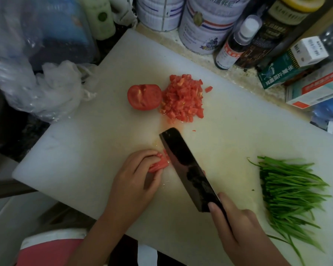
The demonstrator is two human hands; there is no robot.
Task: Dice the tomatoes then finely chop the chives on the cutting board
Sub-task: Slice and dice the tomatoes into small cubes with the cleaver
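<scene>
On the white cutting board (88,143), my left hand (133,185) presses down on a stack of tomato slices (159,163) near the front middle. My right hand (236,225) grips a dark cleaver (186,169), whose blade stands against the right side of those slices. A heap of diced tomato (183,98) lies at the board's far middle, with a tomato half (143,96) touching its left side, cut face up. A bundle of whole green chives (290,191) lies on the board's right end.
Crumpled plastic bags (46,89) sit at the board's left far corner. Tins (206,25), a bottle (236,43), a jar and cardboard boxes (315,87) crowd the counter behind and to the right. A loose tomato cube (208,89) lies right of the heap.
</scene>
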